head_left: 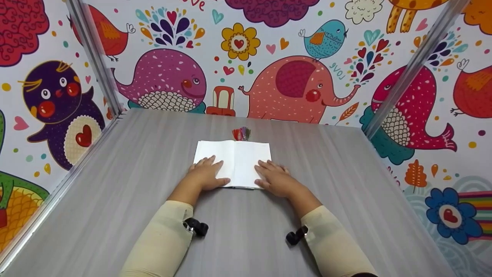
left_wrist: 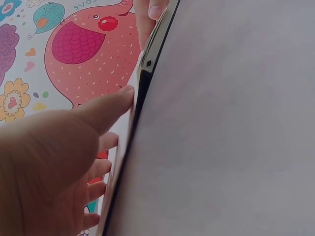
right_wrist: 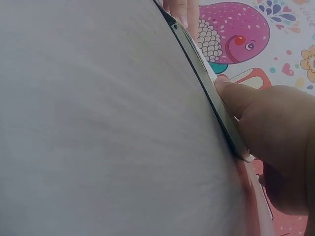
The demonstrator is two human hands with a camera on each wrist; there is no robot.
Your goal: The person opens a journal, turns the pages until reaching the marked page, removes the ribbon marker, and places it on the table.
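An open book point(head_left: 246, 161) with blank white pages lies flat on the table in the head view. On its left page rests my left hand point(head_left: 204, 174), fingers spread and straight, thumb near the lower edge. My right hand point(head_left: 275, 177) lies likewise on the right page, its fingers reaching over the outer edge. From the left wrist view, the left hand point(left_wrist: 54, 157) presses along the book's edge point(left_wrist: 142, 81), which has a dark cover. The right wrist view has the right hand point(right_wrist: 280, 132) with its thumb on the page edges point(right_wrist: 211, 93). Neither hand grips anything.
Just behind the book sits a small bundle of coloured strands or tassels point(head_left: 241, 134), partly hidden by it. The grey wood-grain table point(head_left: 146, 154) runs to printed walls point(head_left: 238, 77) at the back and sides. Metal posts point(head_left: 94, 57) stand at the rear corners.
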